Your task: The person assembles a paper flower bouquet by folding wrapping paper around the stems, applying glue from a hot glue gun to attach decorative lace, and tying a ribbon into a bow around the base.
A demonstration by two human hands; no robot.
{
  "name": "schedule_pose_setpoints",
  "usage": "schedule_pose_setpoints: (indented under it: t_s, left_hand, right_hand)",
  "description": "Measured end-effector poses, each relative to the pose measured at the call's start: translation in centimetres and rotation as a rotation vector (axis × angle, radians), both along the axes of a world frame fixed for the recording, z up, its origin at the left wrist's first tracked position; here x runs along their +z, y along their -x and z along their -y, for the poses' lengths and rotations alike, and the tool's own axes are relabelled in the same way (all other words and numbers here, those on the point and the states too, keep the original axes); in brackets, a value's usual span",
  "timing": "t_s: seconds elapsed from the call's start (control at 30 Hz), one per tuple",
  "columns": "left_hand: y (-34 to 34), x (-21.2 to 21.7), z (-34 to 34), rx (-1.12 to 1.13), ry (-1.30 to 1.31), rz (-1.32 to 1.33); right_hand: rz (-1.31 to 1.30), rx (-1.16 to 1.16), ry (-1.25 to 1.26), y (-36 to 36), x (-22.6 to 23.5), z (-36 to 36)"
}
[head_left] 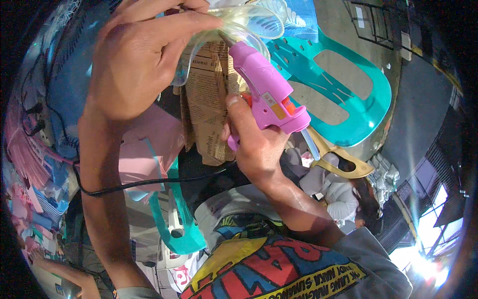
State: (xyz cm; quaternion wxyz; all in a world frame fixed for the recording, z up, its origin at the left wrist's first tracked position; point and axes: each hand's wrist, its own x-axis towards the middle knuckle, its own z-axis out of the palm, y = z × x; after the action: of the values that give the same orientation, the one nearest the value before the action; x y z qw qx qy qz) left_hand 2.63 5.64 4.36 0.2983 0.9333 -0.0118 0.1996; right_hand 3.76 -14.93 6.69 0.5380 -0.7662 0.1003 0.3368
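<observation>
The left hand (pixel 132 67) pinched translucent, petal-shaped loops (pixel 271 22) between its fingers (pixel 196 21) near the view's top. The right hand (pixel 256 149) gripped the handle of a pink glue gun (pixel 266 82), its nozzle (pixel 225 38) at the loops, contact unclear. Brown newsprint paper (pixel 206 112) showed just below; a teal chair (pixel 376 107) stood to the right.

The person wears a grey T-shirt (pixel 286 271) with short sleeves (pixel 371 254), and its front has big red letters (pixel 291 254), blue patches and a yellow strip (pixel 318 285) with small dark writing.
</observation>
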Motion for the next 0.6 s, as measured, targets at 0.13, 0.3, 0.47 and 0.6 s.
schedule_pose_setpoints:
  t_s: [0.13,0.3,0.47,0.6]
  left_hand:
    - [0.1,0.2,0.0,-0.003,0.049,-0.045]
    - [0.3,0.6,-0.6,-0.041,-0.077,-0.151]
    - [0.4,0.8,-0.4,-0.031,-0.031,-0.195]
    - [0.4,1.3,-0.4,-0.056,-0.048,-0.189]
  right_hand:
    - [-0.03,-0.037,-0.012,0.0,0.3,-0.2]
    - [-0.066,-0.062,0.008,0.0,0.4,-0.3]
    - [-0.065,-0.057,-0.005,0.1,0.2,-0.2]
    - [-0.076,-0.073,-0.009,0.2,0.2,-0.3]
